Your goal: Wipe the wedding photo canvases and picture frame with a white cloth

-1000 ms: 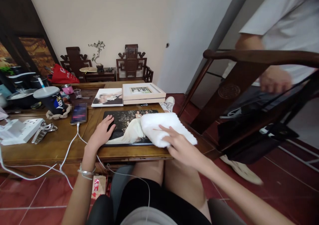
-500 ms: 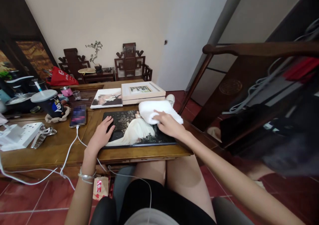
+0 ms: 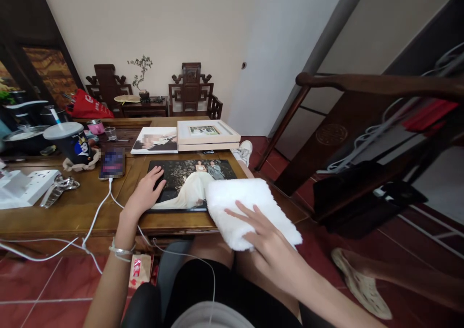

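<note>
A dark, glossy wedding photo panel lies flat at the table's near edge and shows a long white gown. My left hand rests on its left side, fingers extended and flat. Over the panel's near right corner and past the table edge spreads a fluffy white cloth, which hides that corner. My right hand is on top of the cloth and grips it, fingers partly spread with the thumb at its near side.
Behind the panel lie a white photo print and a stack of pale frames. To the left are a charging phone, a lidded cup, a power strip and white cables. A wooden chair stands right; a person's shoe is nearby.
My right hand has moved the white cloth toward me and off the panel's far right part, uncovering the pictured couple. The left hand stays on the panel.
</note>
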### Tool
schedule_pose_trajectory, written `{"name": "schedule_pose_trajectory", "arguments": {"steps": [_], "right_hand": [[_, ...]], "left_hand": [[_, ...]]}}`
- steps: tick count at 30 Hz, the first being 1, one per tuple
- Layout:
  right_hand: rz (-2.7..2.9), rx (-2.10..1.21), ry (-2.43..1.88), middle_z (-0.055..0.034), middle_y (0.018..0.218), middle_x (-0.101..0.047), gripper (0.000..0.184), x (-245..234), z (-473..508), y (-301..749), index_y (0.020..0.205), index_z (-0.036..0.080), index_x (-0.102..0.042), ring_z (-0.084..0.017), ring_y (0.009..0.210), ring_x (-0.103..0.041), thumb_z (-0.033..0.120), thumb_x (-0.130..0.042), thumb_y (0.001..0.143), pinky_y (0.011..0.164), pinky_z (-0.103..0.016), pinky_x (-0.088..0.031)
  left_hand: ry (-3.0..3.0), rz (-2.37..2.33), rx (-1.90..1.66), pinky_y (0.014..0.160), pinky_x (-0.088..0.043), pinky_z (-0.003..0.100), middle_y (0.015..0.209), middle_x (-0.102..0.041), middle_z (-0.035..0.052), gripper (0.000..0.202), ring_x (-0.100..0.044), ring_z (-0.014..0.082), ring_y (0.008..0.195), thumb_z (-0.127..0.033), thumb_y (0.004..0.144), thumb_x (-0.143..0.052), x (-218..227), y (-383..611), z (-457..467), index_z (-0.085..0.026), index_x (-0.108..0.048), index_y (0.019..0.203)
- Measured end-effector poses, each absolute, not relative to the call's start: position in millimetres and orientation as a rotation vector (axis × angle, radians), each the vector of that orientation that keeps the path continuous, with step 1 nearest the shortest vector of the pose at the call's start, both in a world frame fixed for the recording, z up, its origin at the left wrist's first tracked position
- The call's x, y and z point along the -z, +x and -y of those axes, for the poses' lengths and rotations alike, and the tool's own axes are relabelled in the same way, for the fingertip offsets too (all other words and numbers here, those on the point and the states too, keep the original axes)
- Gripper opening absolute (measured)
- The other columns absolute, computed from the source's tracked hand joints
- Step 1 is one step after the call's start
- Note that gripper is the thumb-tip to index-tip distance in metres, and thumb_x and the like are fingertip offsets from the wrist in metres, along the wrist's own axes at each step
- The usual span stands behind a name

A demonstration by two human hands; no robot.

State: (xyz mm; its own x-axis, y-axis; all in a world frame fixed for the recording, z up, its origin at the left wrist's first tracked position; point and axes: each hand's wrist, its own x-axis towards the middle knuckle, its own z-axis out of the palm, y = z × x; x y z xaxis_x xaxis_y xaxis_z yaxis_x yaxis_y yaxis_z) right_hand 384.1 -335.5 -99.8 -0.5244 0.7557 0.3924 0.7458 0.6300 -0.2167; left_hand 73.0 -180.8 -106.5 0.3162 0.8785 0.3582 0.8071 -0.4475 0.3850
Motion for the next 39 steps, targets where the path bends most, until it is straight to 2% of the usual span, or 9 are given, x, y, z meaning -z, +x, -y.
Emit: {"name": "schedule_pose_trajectory", "arguments": {"steps": [7, 14, 16, 19, 22, 24, 31, 37, 39], "right_hand": [[2.382, -0.087, -1.355, -0.0182, 0.124, -0.063, 0.044, 88, 231, 391, 0.093, 0.013, -0.068, -0.032, 0.132, -0.045, -0.002, -0.040, 0.063, 0.105, -0.051, -0.039], [2.352, -0.051, -1.390, -0.0102, 0.097, -0.073, 0.041, 78, 147, 390, 0.086, 0.015, -0.069, -0.026, 0.100, -0.065, -0.001, -0.040, 0.062, 0.088, -0.033, -0.048], [2.349, -0.049, -1.391, -0.0102, 0.098, -0.073, 0.043, 80, 151, 390, 0.088, 0.016, -0.070, -0.026, 0.106, -0.063, -0.002, -0.040, 0.063, 0.090, -0.034, -0.047], [2.334, -0.030, -1.400, -0.0142, 0.113, -0.069, 0.046, 90, 183, 390, 0.095, 0.014, -0.069, -0.029, 0.126, -0.050, -0.003, -0.040, 0.063, 0.100, -0.042, -0.042], [2.307, -0.010, -1.400, -0.0168, 0.130, -0.059, 0.047, 99, 233, 391, 0.099, 0.014, -0.067, -0.030, 0.134, -0.041, -0.002, -0.040, 0.064, 0.109, -0.054, -0.032], [2.332, -0.040, -1.380, -0.0148, 0.137, -0.055, 0.047, 100, 267, 393, 0.098, 0.016, -0.067, -0.030, 0.137, -0.036, -0.003, -0.039, 0.065, 0.111, -0.057, -0.028], [2.437, -0.131, -1.407, -0.0087, 0.139, -0.054, 0.051, 81, 321, 391, 0.098, 0.021, -0.067, -0.027, 0.139, -0.035, -0.004, -0.038, 0.064, 0.110, -0.053, -0.032], [2.429, -0.101, -1.379, -0.0167, 0.128, -0.060, 0.049, 77, 244, 387, 0.099, 0.015, -0.069, -0.028, 0.129, -0.048, -0.003, -0.040, 0.063, 0.105, -0.046, -0.038], [2.428, -0.085, -1.354, -0.0160, 0.124, -0.063, 0.050, 78, 209, 386, 0.100, 0.013, -0.069, -0.028, 0.129, -0.049, -0.003, -0.039, 0.064, 0.104, -0.043, -0.039]], "left_hand": [[2.439, -1.557, -0.781, 0.116, -0.028, 0.043, 0.144, -0.047, 0.0141, 0.051, -0.037, 0.0233, 0.139, -0.041, 0.093, -0.037, 105, 72, 180, -0.010, -0.054, 0.131], [2.432, -1.566, -0.785, 0.115, -0.030, 0.042, 0.143, -0.048, 0.0161, 0.052, -0.039, 0.0242, 0.138, -0.040, 0.093, -0.038, 104, 71, 180, -0.008, -0.055, 0.130], [2.419, -1.579, -0.802, 0.115, -0.030, 0.042, 0.143, -0.048, 0.0144, 0.050, -0.040, 0.0239, 0.137, -0.041, 0.093, -0.039, 104, 71, 180, -0.010, -0.056, 0.129], [2.405, -1.590, -0.823, 0.115, -0.030, 0.042, 0.143, -0.049, 0.0126, 0.049, -0.040, 0.0237, 0.137, -0.041, 0.092, -0.040, 105, 72, 179, -0.013, -0.057, 0.128], [2.406, -1.584, -0.831, 0.115, -0.031, 0.044, 0.143, -0.048, 0.0147, 0.050, -0.041, 0.0250, 0.137, -0.041, 0.092, -0.039, 106, 73, 179, -0.010, -0.057, 0.128], [2.411, -1.581, -0.826, 0.115, -0.031, 0.045, 0.143, -0.048, 0.0163, 0.052, -0.041, 0.0258, 0.137, -0.041, 0.092, -0.038, 106, 73, 179, -0.008, -0.056, 0.128], [2.442, -1.565, -0.775, 0.115, -0.030, 0.044, 0.144, -0.047, 0.0153, 0.051, -0.038, 0.0250, 0.138, -0.040, 0.093, -0.037, 103, 71, 179, -0.009, -0.055, 0.129], [2.446, -1.575, -0.755, 0.115, -0.029, 0.043, 0.145, -0.046, 0.0154, 0.052, -0.039, 0.0243, 0.138, -0.041, 0.093, -0.036, 102, 70, 180, -0.009, -0.054, 0.131], [2.445, -1.578, -0.751, 0.115, -0.030, 0.042, 0.145, -0.045, 0.0164, 0.053, -0.039, 0.0243, 0.138, -0.041, 0.093, -0.036, 101, 70, 181, -0.008, -0.053, 0.131]]}}
